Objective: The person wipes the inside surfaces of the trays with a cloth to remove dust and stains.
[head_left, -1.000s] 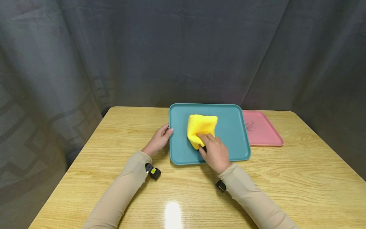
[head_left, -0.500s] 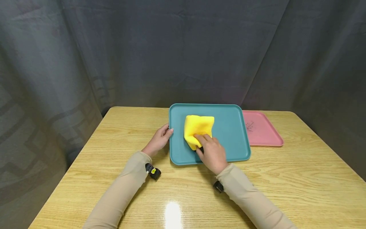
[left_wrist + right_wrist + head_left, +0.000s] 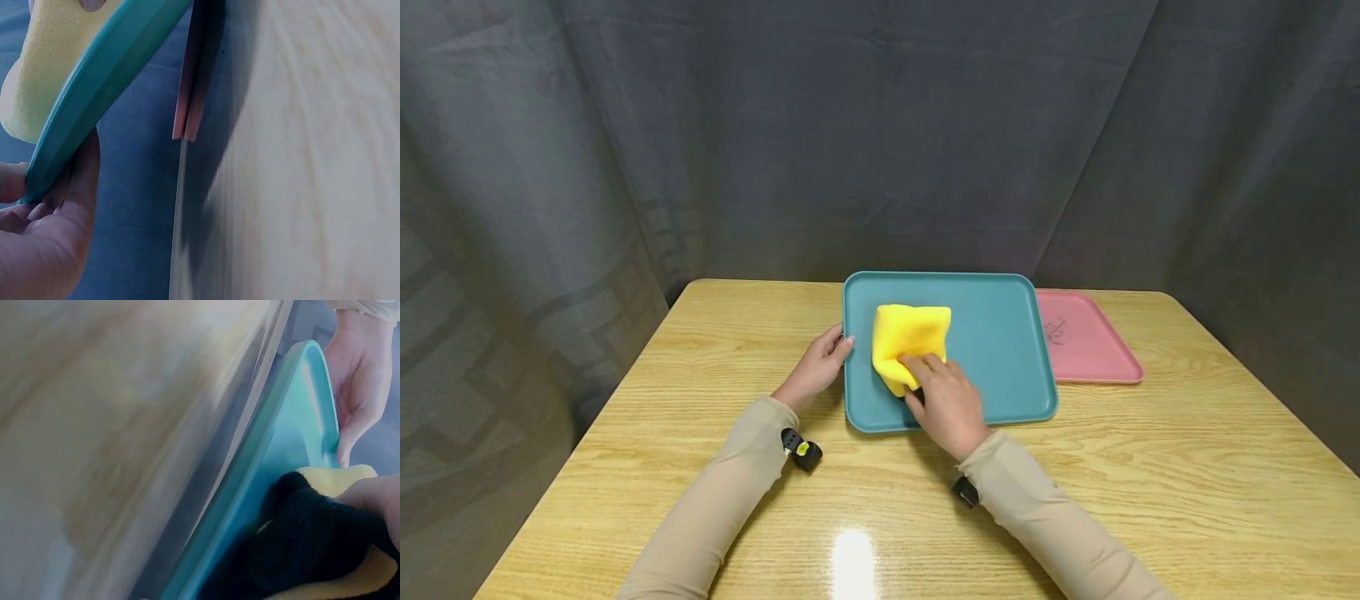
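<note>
My left hand grips the left rim of a teal tray, thumb over the edge and fingers underneath. In the left wrist view the tray is raised off the table and tilted. A yellow cloth lies bunched against the left half of the tray's inner face. My right hand holds it at its lower right part, fingers pressing into a fold. The right wrist view shows the dark underside of the cloth by the thumb.
Behind the teal tray on the right, a pink tray with a dark twig-like print lies on the wooden table, partly hidden. A grey curtain hangs beyond the table's far edge.
My right hand has slid the yellow cloth left and slightly down across the teal tray. The left hand and both trays have stayed put.
</note>
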Demonstrator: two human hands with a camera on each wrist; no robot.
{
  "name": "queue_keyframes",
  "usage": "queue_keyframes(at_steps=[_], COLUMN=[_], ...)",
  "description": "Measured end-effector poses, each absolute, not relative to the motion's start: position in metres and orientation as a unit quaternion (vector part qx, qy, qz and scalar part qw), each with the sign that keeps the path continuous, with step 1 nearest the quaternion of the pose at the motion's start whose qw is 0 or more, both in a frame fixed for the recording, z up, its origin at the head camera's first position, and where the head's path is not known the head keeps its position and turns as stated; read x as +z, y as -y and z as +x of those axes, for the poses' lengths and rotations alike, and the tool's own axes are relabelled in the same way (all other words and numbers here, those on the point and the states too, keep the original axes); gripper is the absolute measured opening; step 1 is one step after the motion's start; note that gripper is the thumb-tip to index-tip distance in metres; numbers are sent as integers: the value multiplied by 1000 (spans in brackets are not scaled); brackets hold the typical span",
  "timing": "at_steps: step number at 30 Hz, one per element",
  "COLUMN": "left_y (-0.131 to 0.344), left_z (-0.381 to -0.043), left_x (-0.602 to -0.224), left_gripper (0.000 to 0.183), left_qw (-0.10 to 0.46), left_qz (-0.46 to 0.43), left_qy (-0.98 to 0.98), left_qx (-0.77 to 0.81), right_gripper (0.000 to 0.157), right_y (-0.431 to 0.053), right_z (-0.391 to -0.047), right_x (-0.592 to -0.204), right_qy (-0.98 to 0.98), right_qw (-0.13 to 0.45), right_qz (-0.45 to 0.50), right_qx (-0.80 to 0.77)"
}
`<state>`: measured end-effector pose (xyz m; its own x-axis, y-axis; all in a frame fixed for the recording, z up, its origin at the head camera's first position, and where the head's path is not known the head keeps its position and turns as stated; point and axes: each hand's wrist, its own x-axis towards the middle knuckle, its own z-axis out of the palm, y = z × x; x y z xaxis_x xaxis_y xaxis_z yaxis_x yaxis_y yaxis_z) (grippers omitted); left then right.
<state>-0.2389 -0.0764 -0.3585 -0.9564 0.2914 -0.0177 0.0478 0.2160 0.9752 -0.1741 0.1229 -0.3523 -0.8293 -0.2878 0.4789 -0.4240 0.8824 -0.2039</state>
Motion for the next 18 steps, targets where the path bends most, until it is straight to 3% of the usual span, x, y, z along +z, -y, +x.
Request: queue_keyframes(at_steps=[18], left_y=[74], left_z=[-241], left_x=[-359], left_gripper=[49], left_qw=[99], left_qz=[98], left_qy=[-771], left_qx=[621], right_gripper=[46], right_y=[-111], right_z=[-171], right_x=[-354], right_qy=[940], right_qw=[224], right_qz=[211], right_qx=[148])
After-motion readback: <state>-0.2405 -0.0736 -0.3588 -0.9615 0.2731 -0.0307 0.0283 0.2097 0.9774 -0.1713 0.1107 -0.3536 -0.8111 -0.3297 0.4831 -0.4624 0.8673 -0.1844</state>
